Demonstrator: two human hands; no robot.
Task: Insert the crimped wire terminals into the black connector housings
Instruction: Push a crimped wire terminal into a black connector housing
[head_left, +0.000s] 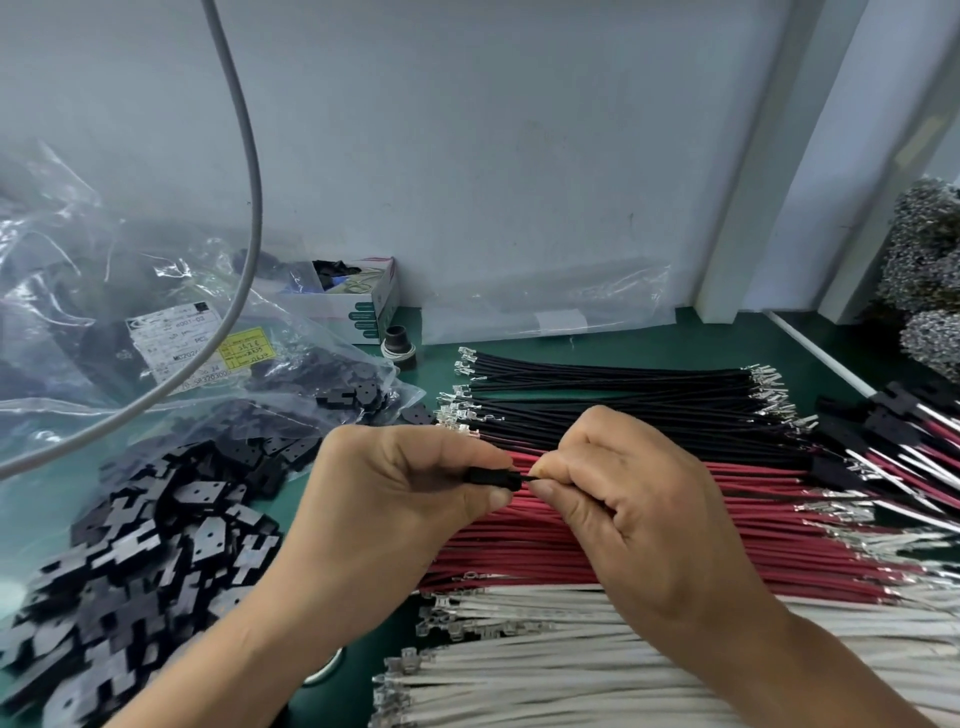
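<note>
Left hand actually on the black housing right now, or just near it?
Touching. The head view shows the left hand pinching the black housing between thumb and fingertips, while the right hand pinches a wire at its end.

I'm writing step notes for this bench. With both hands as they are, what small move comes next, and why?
Probably push the wire further into the housing. The left hand grips the housing, the right hand pinches the wire right at its opening, and a short stretch of wire shows between them, so it may not be seated.
</note>
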